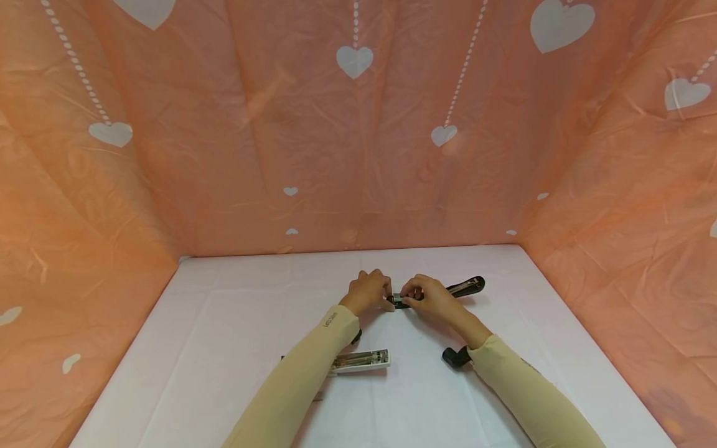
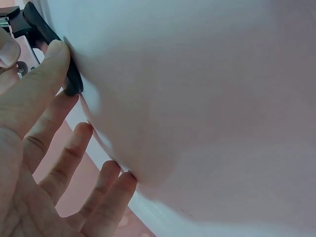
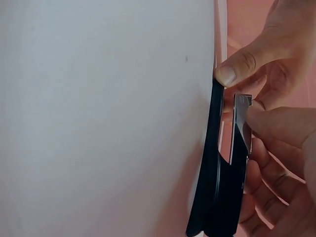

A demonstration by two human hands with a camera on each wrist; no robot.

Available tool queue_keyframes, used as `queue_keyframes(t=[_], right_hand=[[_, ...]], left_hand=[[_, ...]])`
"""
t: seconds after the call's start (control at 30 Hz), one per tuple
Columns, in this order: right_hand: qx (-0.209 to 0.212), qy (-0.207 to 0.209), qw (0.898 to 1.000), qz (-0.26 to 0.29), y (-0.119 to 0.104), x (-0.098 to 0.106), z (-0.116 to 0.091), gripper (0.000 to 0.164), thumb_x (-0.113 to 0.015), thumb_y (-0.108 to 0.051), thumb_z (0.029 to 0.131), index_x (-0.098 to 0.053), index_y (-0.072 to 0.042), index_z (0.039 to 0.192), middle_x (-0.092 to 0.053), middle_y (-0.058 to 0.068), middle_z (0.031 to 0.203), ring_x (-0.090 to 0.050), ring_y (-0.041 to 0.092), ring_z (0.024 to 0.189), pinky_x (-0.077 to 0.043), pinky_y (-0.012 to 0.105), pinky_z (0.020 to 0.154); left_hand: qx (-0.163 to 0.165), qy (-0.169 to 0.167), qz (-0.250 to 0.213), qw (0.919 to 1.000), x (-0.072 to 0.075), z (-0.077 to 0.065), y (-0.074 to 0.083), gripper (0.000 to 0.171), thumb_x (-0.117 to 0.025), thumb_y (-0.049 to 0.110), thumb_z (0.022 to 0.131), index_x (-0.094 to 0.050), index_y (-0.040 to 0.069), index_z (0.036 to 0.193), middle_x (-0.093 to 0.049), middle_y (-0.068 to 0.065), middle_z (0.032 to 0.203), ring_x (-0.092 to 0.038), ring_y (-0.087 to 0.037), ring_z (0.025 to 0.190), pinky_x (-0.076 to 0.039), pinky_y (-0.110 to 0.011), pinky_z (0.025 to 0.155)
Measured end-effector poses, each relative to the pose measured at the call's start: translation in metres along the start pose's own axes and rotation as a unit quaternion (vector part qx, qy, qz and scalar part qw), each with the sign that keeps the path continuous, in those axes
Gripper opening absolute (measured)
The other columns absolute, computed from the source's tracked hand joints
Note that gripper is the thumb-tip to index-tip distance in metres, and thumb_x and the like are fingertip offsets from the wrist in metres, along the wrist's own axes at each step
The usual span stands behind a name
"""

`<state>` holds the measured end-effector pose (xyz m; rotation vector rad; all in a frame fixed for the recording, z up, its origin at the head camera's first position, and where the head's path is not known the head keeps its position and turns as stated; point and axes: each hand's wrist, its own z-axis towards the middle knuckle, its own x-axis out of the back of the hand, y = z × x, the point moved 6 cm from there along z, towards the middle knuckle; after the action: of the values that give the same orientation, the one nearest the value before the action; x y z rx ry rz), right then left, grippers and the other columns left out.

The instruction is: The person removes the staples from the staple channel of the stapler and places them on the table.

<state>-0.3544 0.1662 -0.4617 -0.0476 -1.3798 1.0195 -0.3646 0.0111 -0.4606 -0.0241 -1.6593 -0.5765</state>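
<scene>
A black stapler (image 1: 469, 286), its long top arm swung out to the right, lies at the back of the white table. My left hand (image 1: 370, 291) pinches the front end of its black base (image 2: 52, 47) between thumb and index finger, the other fingers spread. In the right wrist view, my right hand (image 3: 289, 163) pinches the metal staple magazine (image 3: 242, 113), which stands apart from the base at the front. The thumb lies on the magazine's upper side; the other fingers curl beneath. In the head view, both hands hide much of the stapler's middle.
A second, pale stapler (image 1: 361, 361) with its metal inside exposed lies nearer, partly behind my left sleeve (image 1: 302, 379). A bent black object (image 1: 456, 358) rests by the right sleeve; a small dark piece (image 1: 356, 336) shows beside the left one. Orange cloth walls (image 1: 358, 155) enclose the table.
</scene>
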Motion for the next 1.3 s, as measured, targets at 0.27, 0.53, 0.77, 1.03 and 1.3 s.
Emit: queue_keyframes(t=[0.27,0.53,0.77,1.03,1.3], right_hand=[[-0.028,0.001,0.999,-0.029,0.0,-0.001,0.005,0.006,-0.082,-0.012,0.096,-0.076,-0.012,0.093,-0.063,-0.004,0.083,-0.054,0.008,0.074,-0.046,0.028,0.068],[-0.052,0.001,0.998,-0.032,0.0,-0.001,0.007,0.01,-0.083,-0.015,0.095,-0.073,-0.013,0.099,-0.064,-0.006,0.08,-0.055,0.009,0.073,-0.046,0.03,0.068],[-0.026,-0.007,0.998,-0.061,-0.006,-0.001,0.008,0.009,-0.081,-0.013,0.095,-0.079,-0.01,0.103,-0.063,-0.006,0.081,-0.054,0.008,0.072,-0.046,0.028,0.066],[-0.011,0.0,0.997,-0.072,-0.007,0.001,0.008,0.007,-0.081,-0.013,0.095,-0.08,-0.01,0.102,-0.062,-0.007,0.081,-0.055,0.008,0.072,-0.046,0.028,0.065],[0.009,0.02,0.999,-0.044,-0.007,0.009,0.004,0.007,-0.081,-0.012,0.096,-0.079,-0.01,0.103,-0.064,-0.006,0.084,-0.059,0.012,0.077,-0.049,0.029,0.068]], left_hand=[[0.005,-0.004,-0.006,1.0,0.001,-0.001,0.001,0.027,-0.093,0.032,0.086,-0.073,0.017,0.097,-0.064,0.0,0.113,-0.054,-0.028,0.104,-0.051,-0.049,0.089],[0.007,-0.002,-0.016,0.9999,0.001,-0.002,0.001,0.027,-0.093,0.032,0.086,-0.073,0.017,0.095,-0.063,0.0,0.115,-0.053,-0.028,0.105,-0.051,-0.05,0.09],[0.004,0.001,-0.013,0.9999,0.002,-0.003,0.002,0.028,-0.094,0.032,0.085,-0.073,0.016,0.094,-0.064,-0.001,0.114,-0.053,-0.027,0.102,-0.051,-0.049,0.089],[0.001,0.005,-0.014,0.9999,0.001,-0.002,0.001,0.029,-0.094,0.032,0.085,-0.073,0.015,0.094,-0.063,0.0,0.11,-0.053,-0.026,0.1,-0.05,-0.047,0.086],[0.002,0.003,-0.01,0.9999,0.002,-0.003,0.002,0.027,-0.094,0.032,0.086,-0.073,0.017,0.096,-0.064,0.0,0.113,-0.052,-0.026,0.101,-0.05,-0.048,0.087]])
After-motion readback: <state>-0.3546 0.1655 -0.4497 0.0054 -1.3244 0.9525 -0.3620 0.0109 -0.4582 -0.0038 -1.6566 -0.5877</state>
